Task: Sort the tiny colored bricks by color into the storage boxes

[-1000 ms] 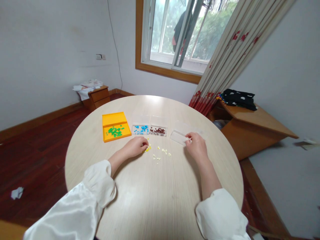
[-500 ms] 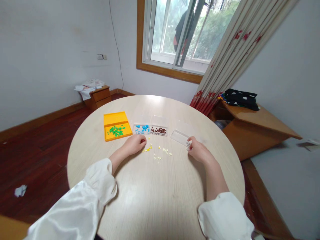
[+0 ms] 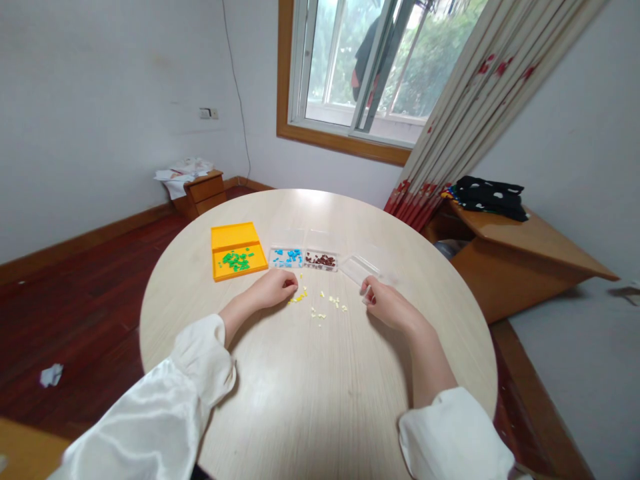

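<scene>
My left hand [image 3: 275, 288] rests on the table with its fingers curled together beside a few small yellow pieces [image 3: 300, 299]; whether anything is in them is hidden. Between finger and thumb, my right hand [image 3: 390, 305] grips the near corner of a clear plastic box [image 3: 356, 269], which lies tilted at an angle on the table. Small pale cream pieces [image 3: 334, 302] are scattered between my hands. Behind them stand two clear boxes with lids raised, one with blue pieces [image 3: 293, 256], the other with dark brown pieces [image 3: 323, 260].
An open orange box [image 3: 239, 233] with green pieces [image 3: 236, 260] sits at the left on the round table [image 3: 320, 387]. Beyond the table are a small wooden cabinet [image 3: 207, 190] with papers, a curtain [image 3: 465, 100], and a leaning brown cabinet [image 3: 525, 260] with dark cloth on top.
My right hand has slid left with the clear box, which is now close to the box of brown pieces. My left hand stays about where it was on the table.
</scene>
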`<state>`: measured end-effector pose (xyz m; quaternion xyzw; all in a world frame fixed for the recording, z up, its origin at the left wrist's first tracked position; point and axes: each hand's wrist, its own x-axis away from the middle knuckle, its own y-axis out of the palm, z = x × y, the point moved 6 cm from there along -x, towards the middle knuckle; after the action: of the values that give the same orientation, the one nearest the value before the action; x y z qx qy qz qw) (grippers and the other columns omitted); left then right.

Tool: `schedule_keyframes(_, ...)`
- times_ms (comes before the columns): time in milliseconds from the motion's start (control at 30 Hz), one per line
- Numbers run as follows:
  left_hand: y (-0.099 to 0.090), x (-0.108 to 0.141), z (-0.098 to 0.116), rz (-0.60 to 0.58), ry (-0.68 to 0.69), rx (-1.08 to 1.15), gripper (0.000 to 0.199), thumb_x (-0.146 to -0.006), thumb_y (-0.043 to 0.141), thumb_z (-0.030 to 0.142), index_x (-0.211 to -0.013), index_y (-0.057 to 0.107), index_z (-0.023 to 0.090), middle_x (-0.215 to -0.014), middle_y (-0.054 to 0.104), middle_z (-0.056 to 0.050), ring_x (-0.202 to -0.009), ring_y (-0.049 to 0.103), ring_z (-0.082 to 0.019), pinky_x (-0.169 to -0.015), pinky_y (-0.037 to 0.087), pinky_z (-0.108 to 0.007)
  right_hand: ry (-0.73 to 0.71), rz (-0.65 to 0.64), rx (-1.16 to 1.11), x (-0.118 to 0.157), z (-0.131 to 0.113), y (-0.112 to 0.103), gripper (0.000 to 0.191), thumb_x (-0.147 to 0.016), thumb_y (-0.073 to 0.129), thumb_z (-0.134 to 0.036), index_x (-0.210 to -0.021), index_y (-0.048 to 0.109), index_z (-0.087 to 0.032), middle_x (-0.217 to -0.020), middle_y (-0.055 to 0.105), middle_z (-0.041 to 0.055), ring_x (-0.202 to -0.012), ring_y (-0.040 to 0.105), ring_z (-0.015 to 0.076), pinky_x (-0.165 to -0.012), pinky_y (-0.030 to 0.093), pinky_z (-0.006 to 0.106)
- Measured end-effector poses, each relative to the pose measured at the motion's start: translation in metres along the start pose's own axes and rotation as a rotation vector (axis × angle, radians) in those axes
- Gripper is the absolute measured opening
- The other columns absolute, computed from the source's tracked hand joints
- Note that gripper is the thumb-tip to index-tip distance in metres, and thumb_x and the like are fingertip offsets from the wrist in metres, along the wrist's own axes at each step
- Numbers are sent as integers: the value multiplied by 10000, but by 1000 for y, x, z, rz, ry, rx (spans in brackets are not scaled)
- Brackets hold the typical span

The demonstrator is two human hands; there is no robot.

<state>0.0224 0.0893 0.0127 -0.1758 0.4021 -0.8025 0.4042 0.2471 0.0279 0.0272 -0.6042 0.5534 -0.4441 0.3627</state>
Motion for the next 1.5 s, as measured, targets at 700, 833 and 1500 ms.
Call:
schedule_keyframes(700, -1, 10, 1, -280, -31, 48, 276, -639, 651, 261, -878, 659, 124, -702, 554, 6, -625, 470, -115, -585, 345, -228, -54, 286, 206, -4, -26, -4, 236, -788, 550, -179, -1020, 570, -145, -985, 634, 111, -930, 548, 229, -777, 354, 297)
schedule_keyframes(833, -1, 10, 3, -250, -35, 53, 151, -670, 581, 217, -780, 634, 129, -657, 536, 13, -603, 448, -110, -580, 334, -230, -13, 391, 283, -11, -25, 3, 392, -848, 521, -284, -1198, 526, -109, -1164, 574, 165, -1065, 488, 288, -864, 347, 377)
schedule_keyframes(1500, 1, 7, -3, -165, -9, 92, 132, -706, 498, 174, -716, 621, 128, -661, 587, -14, -615, 493, -122, -596, 367, -230, -107, 390, 139, -28, 14, 0, 152, -827, 531, -162, -833, 679, -129, -948, 668, 109, -904, 570, 204, -825, 388, 289)
